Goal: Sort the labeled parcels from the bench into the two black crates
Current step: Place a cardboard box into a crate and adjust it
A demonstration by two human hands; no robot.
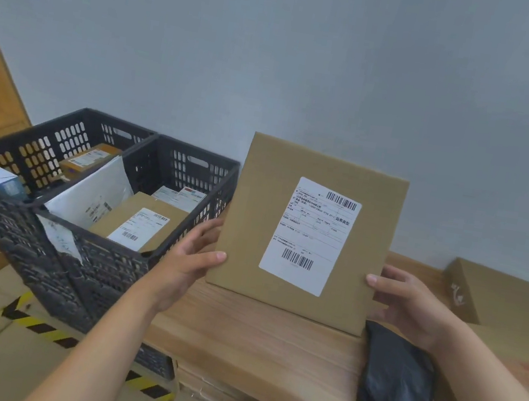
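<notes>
A flat brown cardboard parcel [262, 207] with a white barcode label stands tilted up above the wooden bench [250, 343], its label facing me. My left hand [193, 258] grips its lower left edge and my right hand [409, 303] grips its lower right edge, thumbs on the front. Two black crates stand side by side at the left: the left crate [35, 150] and the right crate [208, 198], each holding labeled parcels.
A black poly mailer [397, 381] lies on the bench at the right, beside brown cardboard boxes [497, 296]. Black-and-yellow hazard tape [38, 327] marks the floor below the crates. A grey wall stands behind the bench.
</notes>
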